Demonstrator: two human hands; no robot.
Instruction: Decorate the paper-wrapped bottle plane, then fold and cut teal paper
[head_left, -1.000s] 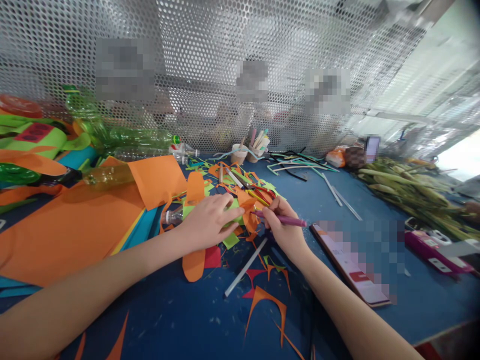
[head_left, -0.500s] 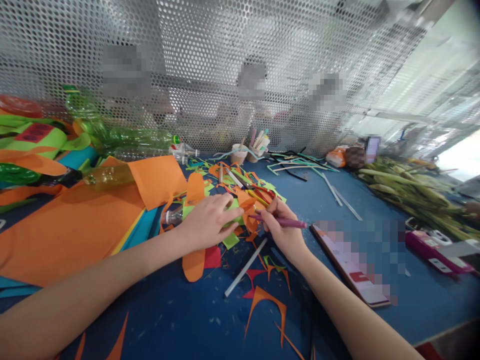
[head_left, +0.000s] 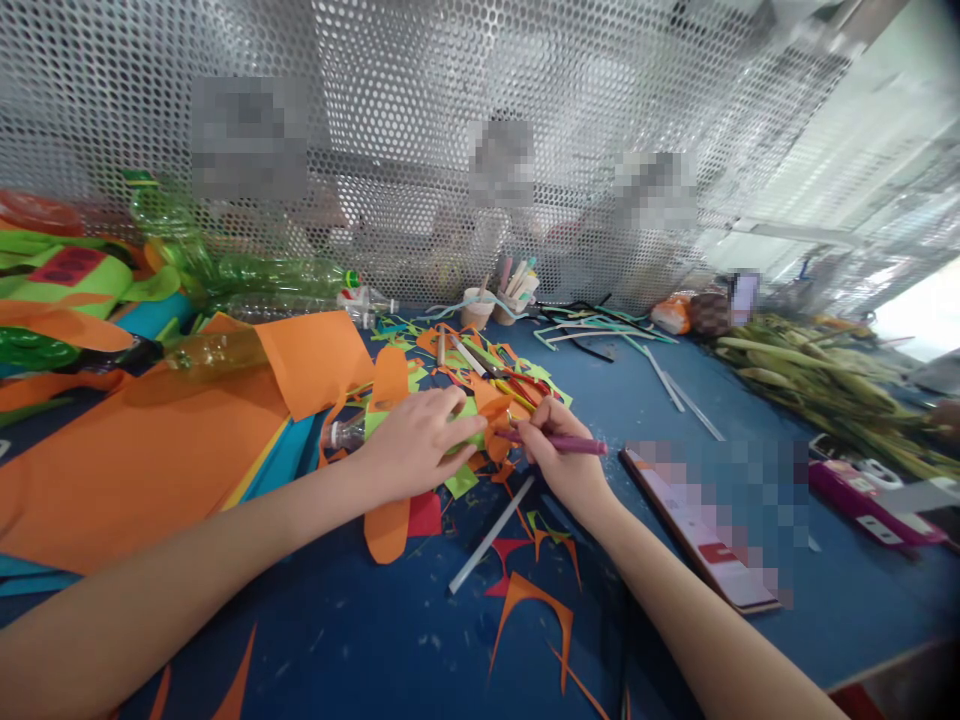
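A plastic bottle (head_left: 346, 434) with a white cap lies on its side, wrapped in light green paper. An orange paper strip (head_left: 388, 374) with rounded ends crosses it and sticks out on both sides. My left hand (head_left: 416, 445) is laid over the bottle from above, thumb on the near side, hiding most of its body. Between the fingers of my right hand (head_left: 559, 455) is a purple marker (head_left: 577, 445), its tip pointing left at an orange paper piece (head_left: 495, 418) at the bottle's far end. Whether the tip touches the paper I cannot tell.
Colored paper scraps, with scissors (head_left: 491, 368) among them, lie beyond my hands. Orange sheets (head_left: 150, 450) and green bottles (head_left: 277, 272) are at left. Cups of markers (head_left: 516, 298) stand by the perforated metal screen (head_left: 420, 120). A phone (head_left: 705, 530) and husks (head_left: 817, 390) are at right.
My right hand and the purple marker have shifted very slightly left. My left hand and the bottle have stayed in place.
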